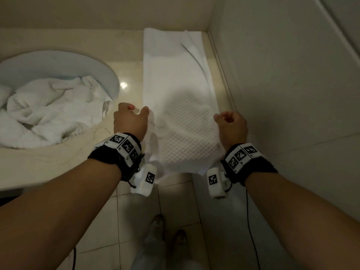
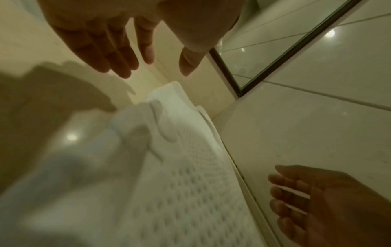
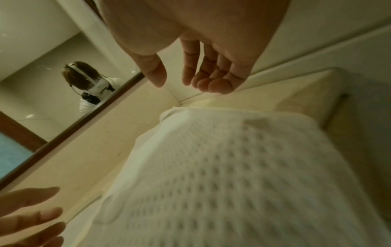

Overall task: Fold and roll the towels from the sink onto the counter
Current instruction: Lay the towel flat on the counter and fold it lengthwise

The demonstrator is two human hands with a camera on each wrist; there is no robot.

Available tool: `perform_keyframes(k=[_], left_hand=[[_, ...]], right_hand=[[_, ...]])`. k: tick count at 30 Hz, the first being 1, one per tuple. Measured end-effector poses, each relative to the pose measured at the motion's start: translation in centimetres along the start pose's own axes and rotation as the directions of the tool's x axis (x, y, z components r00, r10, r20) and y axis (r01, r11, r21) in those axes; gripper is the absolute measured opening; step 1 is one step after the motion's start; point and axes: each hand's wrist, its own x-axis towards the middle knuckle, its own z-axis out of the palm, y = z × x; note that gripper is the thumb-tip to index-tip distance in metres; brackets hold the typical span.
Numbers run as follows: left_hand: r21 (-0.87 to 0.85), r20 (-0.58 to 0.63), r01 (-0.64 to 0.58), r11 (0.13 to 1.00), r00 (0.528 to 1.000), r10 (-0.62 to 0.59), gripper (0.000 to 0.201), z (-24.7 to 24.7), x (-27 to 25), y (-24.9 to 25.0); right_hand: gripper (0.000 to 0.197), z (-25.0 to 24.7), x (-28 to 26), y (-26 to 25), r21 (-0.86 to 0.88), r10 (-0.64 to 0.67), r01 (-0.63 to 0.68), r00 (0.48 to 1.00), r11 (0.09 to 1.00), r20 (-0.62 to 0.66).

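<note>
A white waffle-textured towel lies lengthwise on the beige counter, folded into a long strip, its near end drooping over the counter's front edge. My left hand hovers at the strip's left edge and my right hand at its right edge. In the left wrist view the left hand has relaxed fingers and holds nothing above the towel. The right hand is likewise loose and empty over the towel. Crumpled white towels fill the sink at left.
A tiled side wall runs close along the towel's right edge. A mirror stands behind the counter. Below the counter edge is the tiled floor with my feet.
</note>
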Motion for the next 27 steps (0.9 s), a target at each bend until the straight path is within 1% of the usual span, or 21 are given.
perform_keyframes(k=[3,7,11,14,16,18,20,21,23,27], left_hand=[[-0.050,0.014,-0.043,0.998,0.999,0.043,0.036,-1.2,1.6,2.1],[-0.082,0.044,-0.077,0.994,0.996,0.081,0.033,-2.1,3.9,5.3],[-0.170,0.058,-0.081,0.982,0.994,0.092,0.027,-1.0,6.9,8.7],[-0.258,0.079,-0.055,0.965,0.994,0.078,0.028,0.7,9.7,10.9],[-0.324,0.099,-0.035,0.946,0.993,0.071,0.019,1.9,11.6,12.3],[-0.384,0.141,-0.003,0.924,0.988,0.062,0.016,3.4,13.8,13.2],[-0.423,0.174,0.028,0.906,0.983,0.051,0.017,4.8,15.6,13.9],[-0.443,0.182,0.040,0.895,0.982,0.047,0.017,5.4,16.4,14.3],[-0.463,0.201,0.068,0.884,0.979,0.030,0.017,6.5,17.9,14.6],[-0.474,0.236,0.116,0.873,0.972,-0.001,0.018,8.0,19.8,14.4]], right_hand=[[0.022,0.9,1.7,-3.2,0.007,-0.096,0.096,0.995,0.995,0.019],[0.022,2.5,4.6,-7.0,0.014,-0.153,0.153,0.987,0.988,0.057],[0.022,4.6,8.6,-10.0,0.093,-0.153,0.147,0.986,0.985,0.063],[0.023,6.6,12.0,-11.6,0.114,-0.160,0.150,0.984,0.982,0.083],[0.022,8.4,14.6,-12.4,0.120,-0.147,0.131,0.981,0.984,0.129],[0.017,10.3,16.7,-13.1,0.122,-0.119,0.095,0.971,0.988,0.205],[0.020,12.0,18.2,-13.4,0.110,-0.107,0.079,0.955,0.991,0.277],[0.026,12.8,18.8,-13.5,0.084,-0.123,0.102,0.942,0.991,0.312],[0.037,14.1,19.6,-13.8,0.003,-0.176,0.190,0.905,0.982,0.387],[0.043,16.0,20.8,-14.4,-0.081,-0.235,0.312,0.839,0.947,0.490]])
